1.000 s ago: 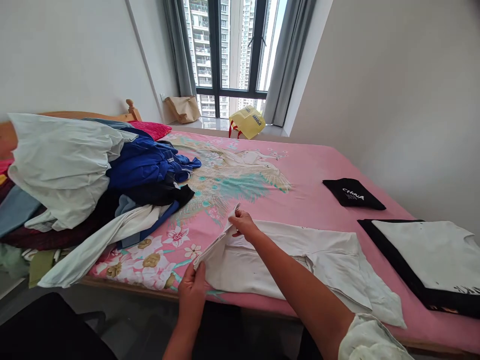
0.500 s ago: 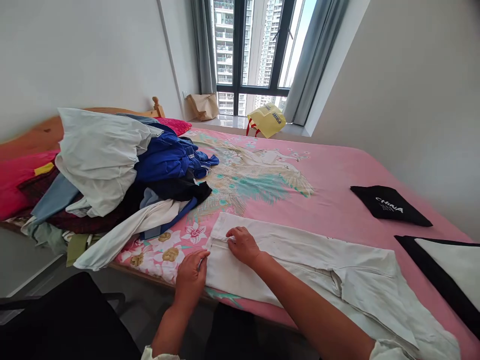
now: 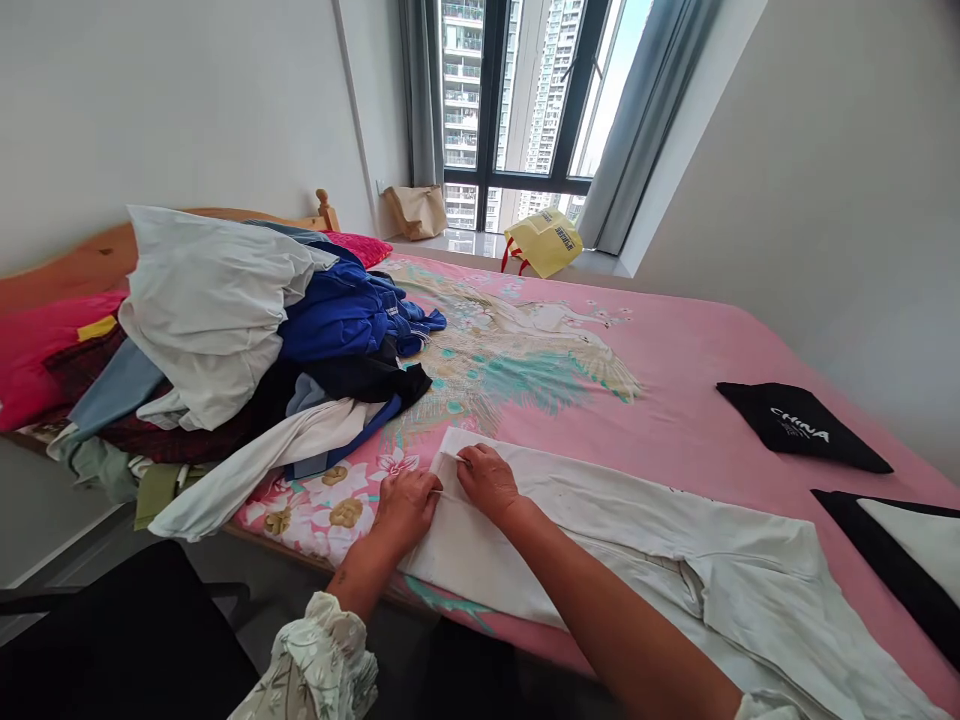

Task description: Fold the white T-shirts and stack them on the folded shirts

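White trousers (image 3: 637, 535) lie stretched along the near side of the bed, leg ends to the left. My left hand (image 3: 409, 508) is at the left edge of the leg ends, its fingers bent closed on the hem. Close beside it, my right hand (image 3: 487, 480) pinches the same cloth a little further in, thumb and fingers together. Between my hands the fabric is slightly raised. Part of the trousers is hidden under my right forearm, and their right end runs out of view at the bottom right.
A heap of clothes with a white garment (image 3: 214, 310) and a blue one (image 3: 330, 310) covers the bed's left end. Folded black garments (image 3: 802, 425) lie at the right. A yellow bag (image 3: 546, 243) and a tan bag (image 3: 417, 212) rest by the window. A black chair (image 3: 120, 630) stands lower left.
My left hand has moved up and right along the hem, closer to my right hand, and closed on the cloth. My right hand stays nearly in place. The view has shifted slightly.
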Demonstrator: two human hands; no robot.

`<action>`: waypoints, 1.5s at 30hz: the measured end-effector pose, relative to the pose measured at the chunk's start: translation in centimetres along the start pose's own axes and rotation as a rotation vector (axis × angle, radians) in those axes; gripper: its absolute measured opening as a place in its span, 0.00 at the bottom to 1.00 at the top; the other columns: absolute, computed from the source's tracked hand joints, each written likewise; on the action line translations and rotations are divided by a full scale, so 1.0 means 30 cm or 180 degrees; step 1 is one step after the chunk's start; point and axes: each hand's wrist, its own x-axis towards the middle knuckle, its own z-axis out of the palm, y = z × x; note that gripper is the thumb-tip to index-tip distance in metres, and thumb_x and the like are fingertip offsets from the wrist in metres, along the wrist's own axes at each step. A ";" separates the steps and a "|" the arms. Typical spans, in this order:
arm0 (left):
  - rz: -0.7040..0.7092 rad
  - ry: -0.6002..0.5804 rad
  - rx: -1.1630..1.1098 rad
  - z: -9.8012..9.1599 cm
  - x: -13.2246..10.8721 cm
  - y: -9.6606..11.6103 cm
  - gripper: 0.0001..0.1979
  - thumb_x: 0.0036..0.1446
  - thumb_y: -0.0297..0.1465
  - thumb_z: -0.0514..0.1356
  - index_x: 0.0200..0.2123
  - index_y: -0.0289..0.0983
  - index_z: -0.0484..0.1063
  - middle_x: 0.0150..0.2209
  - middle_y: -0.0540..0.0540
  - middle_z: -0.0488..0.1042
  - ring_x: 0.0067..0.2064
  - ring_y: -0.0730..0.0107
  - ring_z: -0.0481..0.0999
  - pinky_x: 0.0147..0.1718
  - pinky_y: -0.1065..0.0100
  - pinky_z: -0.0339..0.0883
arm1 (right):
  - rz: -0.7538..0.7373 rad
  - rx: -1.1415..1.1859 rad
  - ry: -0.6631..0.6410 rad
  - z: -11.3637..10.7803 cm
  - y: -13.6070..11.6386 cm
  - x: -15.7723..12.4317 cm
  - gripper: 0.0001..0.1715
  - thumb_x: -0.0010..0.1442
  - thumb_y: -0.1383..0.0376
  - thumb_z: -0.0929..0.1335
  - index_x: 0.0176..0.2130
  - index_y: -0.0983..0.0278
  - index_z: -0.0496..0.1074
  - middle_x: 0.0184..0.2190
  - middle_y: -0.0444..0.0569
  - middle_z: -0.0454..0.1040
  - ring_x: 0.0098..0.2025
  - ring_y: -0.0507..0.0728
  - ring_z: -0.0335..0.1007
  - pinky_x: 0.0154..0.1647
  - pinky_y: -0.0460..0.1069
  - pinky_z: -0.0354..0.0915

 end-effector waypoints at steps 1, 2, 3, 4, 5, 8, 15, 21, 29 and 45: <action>0.0007 0.0033 -0.0090 -0.003 0.007 0.005 0.08 0.55 0.29 0.53 0.35 0.42 0.71 0.37 0.48 0.75 0.44 0.62 0.70 0.44 0.59 0.55 | -0.0025 0.0065 0.0069 -0.012 0.002 0.002 0.11 0.60 0.65 0.60 0.39 0.60 0.70 0.38 0.47 0.70 0.41 0.53 0.64 0.39 0.46 0.57; -0.0007 0.0067 -0.0171 -0.005 0.015 0.011 0.08 0.55 0.29 0.52 0.36 0.42 0.71 0.37 0.48 0.75 0.43 0.63 0.70 0.45 0.59 0.54 | -0.0055 0.0102 0.0117 -0.025 0.003 0.004 0.11 0.60 0.65 0.60 0.39 0.60 0.70 0.38 0.47 0.70 0.41 0.53 0.65 0.39 0.45 0.56; -0.0026 0.0095 -0.0233 -0.005 0.026 0.018 0.09 0.56 0.30 0.52 0.36 0.42 0.71 0.38 0.48 0.76 0.43 0.63 0.71 0.45 0.59 0.54 | -0.0085 0.0123 0.0147 -0.037 0.002 0.006 0.11 0.60 0.65 0.60 0.39 0.60 0.70 0.38 0.47 0.71 0.41 0.53 0.65 0.39 0.45 0.56; -0.0048 0.0120 -0.0275 -0.003 0.039 0.024 0.09 0.56 0.30 0.52 0.37 0.42 0.71 0.38 0.48 0.76 0.44 0.63 0.71 0.45 0.59 0.54 | -0.0106 0.0134 0.0167 -0.049 0.001 0.008 0.11 0.60 0.65 0.60 0.39 0.60 0.70 0.38 0.47 0.71 0.41 0.53 0.65 0.39 0.45 0.56; -0.0070 0.0137 -0.0299 0.001 0.052 0.029 0.10 0.56 0.30 0.52 0.37 0.42 0.71 0.39 0.48 0.76 0.44 0.62 0.71 0.45 0.59 0.54 | -0.0120 0.0136 0.0182 -0.059 -0.002 0.010 0.11 0.60 0.65 0.60 0.39 0.60 0.71 0.38 0.47 0.71 0.41 0.53 0.66 0.39 0.45 0.56; -0.0139 0.0123 -0.0315 0.025 0.089 0.036 0.11 0.56 0.30 0.51 0.38 0.42 0.72 0.39 0.47 0.76 0.45 0.61 0.71 0.46 0.59 0.54 | -0.0134 0.0119 0.0142 -0.083 -0.012 0.014 0.11 0.60 0.65 0.61 0.39 0.61 0.71 0.39 0.47 0.71 0.41 0.53 0.67 0.39 0.45 0.57; -0.0271 0.0109 -0.0388 0.084 0.080 0.012 0.10 0.52 0.27 0.52 0.35 0.40 0.73 0.39 0.45 0.75 0.45 0.62 0.70 0.45 0.61 0.56 | -0.0067 0.0546 0.0170 -0.118 -0.016 -0.024 0.13 0.61 0.65 0.60 0.44 0.61 0.69 0.41 0.47 0.74 0.40 0.52 0.68 0.42 0.45 0.59; -0.0178 0.0098 -0.0551 0.083 0.049 0.001 0.12 0.51 0.26 0.52 0.37 0.41 0.71 0.40 0.48 0.74 0.46 0.65 0.69 0.45 0.64 0.56 | 0.0648 -0.0374 -0.0276 -0.148 0.084 -0.244 0.10 0.60 0.62 0.61 0.35 0.60 0.71 0.31 0.47 0.75 0.32 0.54 0.69 0.31 0.47 0.56; -0.0184 -0.0036 -0.0543 0.072 0.079 -0.004 0.10 0.53 0.28 0.52 0.36 0.40 0.73 0.39 0.46 0.74 0.44 0.65 0.70 0.44 0.65 0.58 | 0.0763 -0.0893 -0.0341 -0.153 0.150 -0.356 0.07 0.55 0.65 0.63 0.32 0.61 0.70 0.33 0.49 0.73 0.38 0.56 0.68 0.32 0.48 0.54; -0.0373 0.0427 -0.0243 0.129 0.064 0.028 0.10 0.55 0.30 0.52 0.37 0.39 0.71 0.39 0.43 0.72 0.46 0.60 0.67 0.46 0.60 0.55 | 0.0024 -0.0245 0.0124 -0.127 0.057 -0.214 0.11 0.56 0.62 0.65 0.41 0.61 0.70 0.41 0.50 0.71 0.45 0.57 0.63 0.46 0.49 0.56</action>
